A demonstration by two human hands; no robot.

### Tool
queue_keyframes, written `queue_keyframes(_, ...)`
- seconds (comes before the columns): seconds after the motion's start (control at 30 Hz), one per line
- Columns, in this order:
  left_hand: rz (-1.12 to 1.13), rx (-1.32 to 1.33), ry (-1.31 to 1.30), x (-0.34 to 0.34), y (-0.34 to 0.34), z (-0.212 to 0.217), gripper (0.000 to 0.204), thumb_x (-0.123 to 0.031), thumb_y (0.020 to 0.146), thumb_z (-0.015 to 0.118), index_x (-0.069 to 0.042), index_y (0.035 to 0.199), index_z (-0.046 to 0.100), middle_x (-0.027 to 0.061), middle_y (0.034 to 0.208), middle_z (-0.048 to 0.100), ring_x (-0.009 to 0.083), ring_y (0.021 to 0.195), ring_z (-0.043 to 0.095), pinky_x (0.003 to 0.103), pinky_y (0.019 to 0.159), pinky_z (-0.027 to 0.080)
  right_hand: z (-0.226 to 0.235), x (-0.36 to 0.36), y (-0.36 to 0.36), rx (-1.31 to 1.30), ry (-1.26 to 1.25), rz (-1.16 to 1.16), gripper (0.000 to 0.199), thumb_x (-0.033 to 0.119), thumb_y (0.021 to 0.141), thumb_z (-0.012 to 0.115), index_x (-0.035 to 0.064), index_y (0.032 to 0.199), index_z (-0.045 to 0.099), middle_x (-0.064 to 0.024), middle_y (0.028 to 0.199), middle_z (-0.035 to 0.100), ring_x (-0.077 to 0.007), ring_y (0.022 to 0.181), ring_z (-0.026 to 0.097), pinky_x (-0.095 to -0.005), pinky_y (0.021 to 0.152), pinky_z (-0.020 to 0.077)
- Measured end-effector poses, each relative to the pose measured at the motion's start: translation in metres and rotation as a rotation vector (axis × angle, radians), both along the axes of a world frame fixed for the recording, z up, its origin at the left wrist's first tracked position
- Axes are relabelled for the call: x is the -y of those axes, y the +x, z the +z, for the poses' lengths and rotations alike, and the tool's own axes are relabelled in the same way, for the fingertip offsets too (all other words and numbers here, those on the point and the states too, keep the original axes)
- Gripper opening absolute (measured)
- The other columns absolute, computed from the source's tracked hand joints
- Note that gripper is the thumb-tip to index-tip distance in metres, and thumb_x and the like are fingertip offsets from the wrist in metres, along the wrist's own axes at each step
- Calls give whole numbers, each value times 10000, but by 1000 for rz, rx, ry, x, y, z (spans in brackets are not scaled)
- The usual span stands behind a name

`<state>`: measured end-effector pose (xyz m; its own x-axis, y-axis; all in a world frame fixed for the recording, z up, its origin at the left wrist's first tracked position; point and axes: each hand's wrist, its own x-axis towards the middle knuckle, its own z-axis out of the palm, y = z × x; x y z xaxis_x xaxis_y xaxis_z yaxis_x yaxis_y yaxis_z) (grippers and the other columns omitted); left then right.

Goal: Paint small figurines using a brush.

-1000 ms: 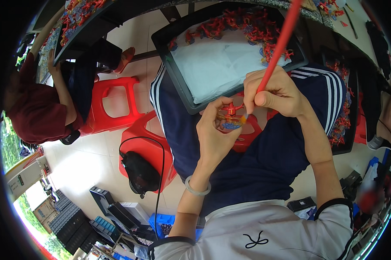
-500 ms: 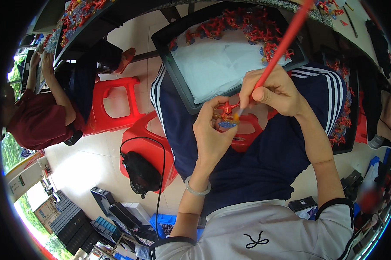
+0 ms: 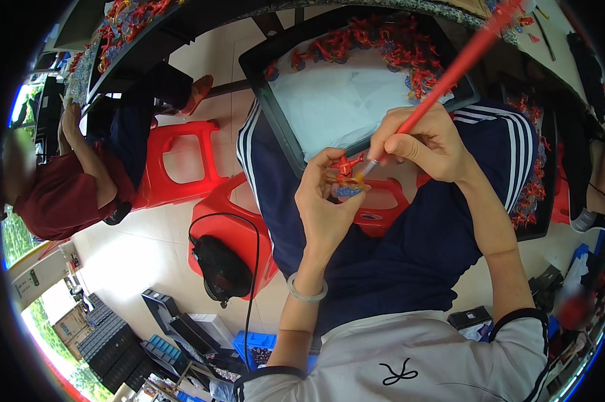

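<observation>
My left grip (image 3: 324,204) is closed around the figure (image 3: 345,167), thumb on the near side and fingers curled over the far side, so that its red body stands up and its blue base sits low, beside my thumb. My right grip (image 3: 426,144) is pinched on the brush (image 3: 443,84), whose long red handle slants up to the far right, crossing the edge of the stone surface (image 3: 462,17) in my view. The brush's tip is at the figure's right side (whether it truly touches, I cannot tell). A narrow gap separates my two hands, and through it shows the red stool (image 3: 379,218) between my legs. Beyond the figure lies the black tray (image 3: 267,110); its near left corner comes down just beyond my left fingers, and my right hand overlaps its near edge. In the tray, other figures (image 3: 383,37) crowd the far and right edges of the white sheet (image 3: 332,110), leaving a wide bare stretch toward me. To my left, past my leg, a black bag (image 3: 223,268) rests on a second stool (image 3: 225,211), well apart from my hands. On my right, another tray (image 3: 540,224) with red figures runs alongside my thigh.
</observation>
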<state>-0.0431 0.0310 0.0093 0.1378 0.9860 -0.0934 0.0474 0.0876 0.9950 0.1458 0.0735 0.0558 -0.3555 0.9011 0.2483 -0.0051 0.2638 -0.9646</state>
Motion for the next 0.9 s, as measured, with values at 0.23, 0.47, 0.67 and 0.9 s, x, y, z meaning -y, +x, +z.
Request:
queue_keyframes(0.23, 5, -116, 74, 2, -7, -6, 551, 133, 659, 736, 5, 1149, 518, 53, 1031, 573, 105, 916, 605, 207, 770, 511, 0, 0, 2, 84, 9, 36, 142, 89, 867, 616, -9, 774, 659, -68, 720, 667, -146, 627, 618, -260, 591, 463)
queue_keyframes(0.47, 8, -330, 211, 3, 1, 4, 473, 100, 661, 732, -17, 1091, 573, 37, 962, 592, 75, 810, 590, 185, 655, 471, -9, -4, 0, 306, 304, -74, 128, 132, 850, 656, 24, 784, 674, -37, 706, 660, -141, 624, 563, -260, 603, 431)
queue_keyframes(0.67, 24, -318, 198, 2, 0, 2, 476, 103, 638, 734, -17, 1072, 581, 34, 941, 594, 77, 798, 590, 183, 650, 468, -8, -2, -8, 193, 126, -54, 115, 94, 847, 634, 21, 761, 656, -55, 729, 657, -201, 598, 590, -302, 618, 429)
queue_keyframes(0.9, -64, 105, 18, 3, -9, -9, 575, 66, 736, 734, -11, 1228, 447, 97, 1132, 557, 127, 908, 594, 217, 721, 477, -11, -2, 5, -160, -170, -175, 237, 170, 944, 573, -8, 815, 662, -56, 770, 653, -98, 656, 606, -204, 530, 440)
